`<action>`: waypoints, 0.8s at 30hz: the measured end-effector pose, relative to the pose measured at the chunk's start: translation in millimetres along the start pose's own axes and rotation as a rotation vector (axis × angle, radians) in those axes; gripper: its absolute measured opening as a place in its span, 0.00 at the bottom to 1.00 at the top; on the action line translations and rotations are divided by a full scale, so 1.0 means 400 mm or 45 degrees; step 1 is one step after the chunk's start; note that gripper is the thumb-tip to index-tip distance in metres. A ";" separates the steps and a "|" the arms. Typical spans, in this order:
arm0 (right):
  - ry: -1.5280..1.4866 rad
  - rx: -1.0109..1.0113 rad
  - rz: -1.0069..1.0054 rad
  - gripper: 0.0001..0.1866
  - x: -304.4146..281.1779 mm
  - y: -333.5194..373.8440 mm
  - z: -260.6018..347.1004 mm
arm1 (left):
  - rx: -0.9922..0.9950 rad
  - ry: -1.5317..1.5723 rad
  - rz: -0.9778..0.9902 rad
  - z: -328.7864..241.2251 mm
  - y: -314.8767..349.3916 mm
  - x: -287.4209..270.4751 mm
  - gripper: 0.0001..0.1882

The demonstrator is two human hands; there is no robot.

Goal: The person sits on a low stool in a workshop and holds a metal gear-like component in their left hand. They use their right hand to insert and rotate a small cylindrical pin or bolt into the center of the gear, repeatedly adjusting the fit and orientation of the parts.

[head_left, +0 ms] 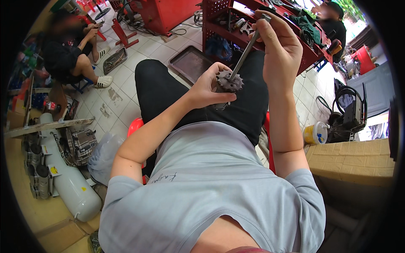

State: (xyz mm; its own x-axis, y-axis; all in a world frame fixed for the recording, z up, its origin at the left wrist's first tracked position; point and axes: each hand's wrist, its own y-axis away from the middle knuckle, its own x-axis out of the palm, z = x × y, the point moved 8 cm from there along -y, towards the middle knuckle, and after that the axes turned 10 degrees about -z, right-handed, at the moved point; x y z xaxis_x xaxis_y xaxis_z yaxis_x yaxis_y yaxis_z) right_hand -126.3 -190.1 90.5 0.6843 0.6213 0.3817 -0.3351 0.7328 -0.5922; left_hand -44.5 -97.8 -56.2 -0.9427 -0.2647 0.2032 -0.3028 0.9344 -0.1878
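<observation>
Above my lap, my left hand point(209, 87) is closed around a dark metal part with a toothed sprocket point(229, 81) on its upper end. Below the teeth, the part's body is mostly covered by my fingers. A long grey metal rod point(245, 55) leans up and to the right from the sprocket's middle, its lower tip at the center. My right hand point(279, 46) pinches the rod's upper end between thumb and fingers. Whether the tip sits inside a hole or only rests against the sprocket, I cannot tell.
A dark metal tray point(190, 63) lies on the tiled floor ahead of my knees. Beyond my right hand stands a red tool cart point(213, 31) loaded with tools. A seated person point(67, 55) is at the far left. A white cylinder tank point(69, 177) lies at my left.
</observation>
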 end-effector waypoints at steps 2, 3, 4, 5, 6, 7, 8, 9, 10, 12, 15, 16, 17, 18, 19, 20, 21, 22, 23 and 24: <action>0.027 -0.055 0.025 0.13 0.006 0.005 0.009 | 0.049 -0.067 -0.006 -0.002 -0.004 0.001 0.36; 0.041 -0.082 0.038 0.13 0.008 0.007 0.012 | 0.078 -0.091 0.001 -0.001 -0.006 0.002 0.37; 0.051 -0.101 0.033 0.13 0.005 0.007 0.013 | 0.107 -0.116 0.008 -0.003 -0.008 0.004 0.37; 0.062 -0.120 0.028 0.13 0.002 0.005 0.014 | 0.151 -0.174 -0.014 -0.006 -0.004 0.008 0.37; 0.069 -0.140 0.024 0.13 0.001 0.003 0.015 | 0.197 -0.234 -0.036 -0.011 0.003 0.016 0.37; 0.046 -0.145 0.029 0.13 0.003 0.004 0.018 | 0.243 -0.294 -0.059 -0.016 0.008 0.022 0.37; 0.024 -0.150 0.033 0.13 0.007 0.006 0.023 | 0.266 -0.374 -0.099 -0.022 0.008 0.022 0.36; 0.004 -0.151 0.035 0.14 0.008 0.009 0.026 | 0.285 -0.450 -0.137 -0.027 0.009 0.023 0.36; 0.019 -0.171 0.041 0.13 0.007 0.009 0.026 | 0.304 -0.526 -0.175 -0.031 0.010 0.023 0.36; 0.048 -0.212 0.052 0.12 0.006 0.007 0.026 | 0.281 -0.481 -0.238 -0.024 0.008 0.014 0.35; 0.043 -0.169 0.085 0.12 0.009 0.013 0.019 | 0.208 -0.397 -0.241 -0.010 0.002 0.003 0.33; 0.052 -0.162 0.084 0.12 0.008 0.012 0.018 | 0.176 -0.365 -0.229 -0.003 0.000 -0.001 0.32; 0.061 -0.154 0.084 0.13 0.008 0.010 0.019 | 0.191 -0.325 -0.183 -0.001 -0.002 0.002 0.32; 0.068 -0.149 0.083 0.13 0.009 0.008 0.020 | 0.207 -0.288 -0.136 0.003 -0.005 0.001 0.31; 0.036 -0.139 0.061 0.13 0.008 0.007 0.022 | 0.224 -0.250 -0.089 0.008 -0.008 0.000 0.31; 0.004 -0.130 0.040 0.13 0.009 0.006 0.023 | 0.227 -0.275 -0.070 0.020 -0.011 -0.008 0.31; -0.023 -0.120 0.017 0.13 0.006 0.005 0.025 | 0.229 -0.296 -0.048 0.027 -0.013 -0.012 0.32; -0.031 -0.126 0.022 0.13 0.005 0.005 0.028 | 0.232 -0.317 -0.026 0.035 -0.014 -0.012 0.32; -0.039 -0.132 0.028 0.13 0.004 0.004 0.031 | 0.247 -0.316 -0.051 0.041 -0.013 -0.016 0.33; -0.050 -0.139 0.032 0.13 0.003 0.002 0.032 | 0.261 -0.318 -0.076 0.035 -0.011 -0.014 0.34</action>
State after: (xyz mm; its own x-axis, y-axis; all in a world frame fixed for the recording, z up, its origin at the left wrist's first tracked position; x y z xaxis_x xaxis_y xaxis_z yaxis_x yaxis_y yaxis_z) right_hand -134.0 -185.0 99.5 0.6497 0.6512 0.3922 -0.2780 0.6837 -0.6747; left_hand -40.0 -103.9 -70.0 -0.9201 -0.3914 -0.0178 -0.3563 0.8547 -0.3776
